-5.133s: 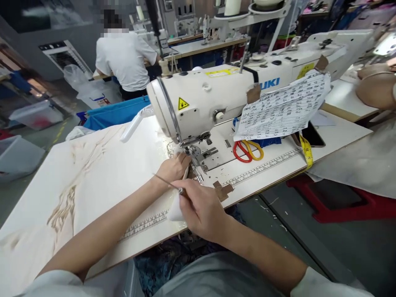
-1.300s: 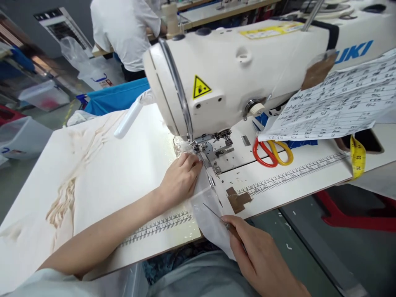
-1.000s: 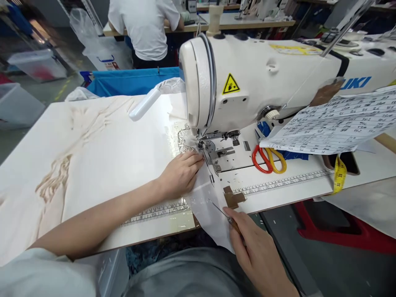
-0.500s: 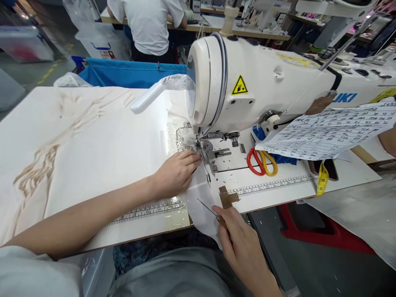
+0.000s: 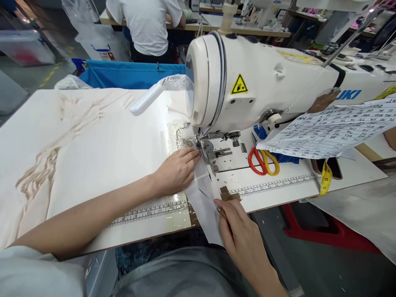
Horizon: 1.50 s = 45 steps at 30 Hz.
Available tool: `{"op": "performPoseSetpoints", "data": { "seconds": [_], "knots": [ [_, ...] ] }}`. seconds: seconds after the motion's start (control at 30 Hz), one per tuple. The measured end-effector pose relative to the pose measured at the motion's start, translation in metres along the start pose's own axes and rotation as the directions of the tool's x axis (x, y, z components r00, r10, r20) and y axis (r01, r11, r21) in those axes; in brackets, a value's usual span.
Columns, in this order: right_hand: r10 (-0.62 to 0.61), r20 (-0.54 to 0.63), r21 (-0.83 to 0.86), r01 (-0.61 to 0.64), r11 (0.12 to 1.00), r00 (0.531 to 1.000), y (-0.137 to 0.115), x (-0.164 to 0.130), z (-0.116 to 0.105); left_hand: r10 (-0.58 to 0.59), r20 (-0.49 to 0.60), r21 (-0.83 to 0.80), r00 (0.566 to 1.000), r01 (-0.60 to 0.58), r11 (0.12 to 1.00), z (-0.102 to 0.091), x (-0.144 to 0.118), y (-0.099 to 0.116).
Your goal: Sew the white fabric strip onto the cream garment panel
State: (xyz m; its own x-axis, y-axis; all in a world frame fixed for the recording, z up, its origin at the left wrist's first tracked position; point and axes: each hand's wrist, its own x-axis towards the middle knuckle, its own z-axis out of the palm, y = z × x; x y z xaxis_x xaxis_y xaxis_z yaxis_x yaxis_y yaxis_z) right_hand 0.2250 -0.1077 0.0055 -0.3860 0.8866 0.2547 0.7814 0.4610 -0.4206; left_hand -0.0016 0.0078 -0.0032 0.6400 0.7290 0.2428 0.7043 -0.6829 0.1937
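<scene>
A strip of thin white fabric (image 5: pixel 202 196) runs from under the presser foot of the sewing machine (image 5: pixel 262 78) down past the table's front edge. My left hand (image 5: pixel 177 171) lies on the fabric just left of the presser foot, fingers stretched toward the needle area and close together. Wrapped round the wooden handle of an awl (image 5: pixel 221 211) are the fingers of my right hand (image 5: pixel 243 235). The awl's thin metal point lies over the strip and aims up and left. Whether my right fingers also pinch the strip's edge, I cannot tell.
Red-and-yellow-handled scissors (image 5: pixel 261 161) lie right of the needle, near a yellow tape measure (image 5: pixel 325 179). A written paper sheet (image 5: pixel 334 128) hangs from the machine. Gathered pale fabric (image 5: pixel 38 173) lies at left. A blue cloth bin (image 5: pixel 133 74) and a seated person (image 5: pixel 148 24) are beyond.
The white strip has shifted a little near the presser foot, where brown tape now shows behind my left fingertips. My right hand with the awl stays almost in place. The view has shifted slightly.
</scene>
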Motion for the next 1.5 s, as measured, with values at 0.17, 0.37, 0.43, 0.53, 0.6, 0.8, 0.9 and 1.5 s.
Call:
{"op": "performPoseSetpoints", "data": {
  "seconds": [0.17, 0.37, 0.43, 0.53, 0.6, 0.8, 0.9, 1.5],
  "knots": [
    [-0.002, 0.012, -0.029, 0.002, 1.000, 1.000, 0.001, 0.001, -0.001, 0.007, 0.008, -0.020, 1.000, -0.007, 1.000, -0.002, -0.002, 0.005],
    [0.001, 0.007, -0.062, 0.000, 0.998, 1.000, 0.001, 0.003, 0.000, 0.020, -0.005, 0.044, 1.000, -0.020, 0.999, 0.002, -0.002, 0.003],
    [-0.003, 0.001, -0.075, 0.003, 0.997, 1.000, 0.001, 0.005, 0.000, 0.020, -0.007, 0.063, 1.000, -0.020, 0.998, 0.003, -0.001, 0.002],
    [0.000, -0.005, -0.102, -0.001, 0.995, 1.000, 0.001, 0.009, 0.000, 0.028, -0.019, 0.080, 0.999, -0.026, 0.996, 0.004, -0.001, 0.002],
    [0.009, -0.011, -0.116, -0.010, 0.993, 1.000, 0.001, 0.012, -0.001, 0.012, -0.029, 0.097, 1.000, -0.009, 0.995, 0.004, 0.000, 0.004],
    [0.010, -0.011, -0.129, -0.012, 0.992, 1.000, 0.001, 0.016, 0.000, -0.017, -0.044, 0.151, 0.999, 0.023, 0.988, 0.003, 0.000, 0.011],
    [-0.005, -0.019, -0.153, 0.002, 0.988, 1.000, 0.001, 0.019, -0.001, -0.019, -0.022, 0.185, 1.000, 0.023, 0.982, 0.002, -0.001, 0.015],
    [-0.059, -0.039, -0.197, 0.050, 0.979, 0.997, 0.000, 0.042, 0.003, 0.002, -0.027, 0.208, 1.000, 0.003, 0.978, -0.004, -0.002, 0.021]
  ]
}}
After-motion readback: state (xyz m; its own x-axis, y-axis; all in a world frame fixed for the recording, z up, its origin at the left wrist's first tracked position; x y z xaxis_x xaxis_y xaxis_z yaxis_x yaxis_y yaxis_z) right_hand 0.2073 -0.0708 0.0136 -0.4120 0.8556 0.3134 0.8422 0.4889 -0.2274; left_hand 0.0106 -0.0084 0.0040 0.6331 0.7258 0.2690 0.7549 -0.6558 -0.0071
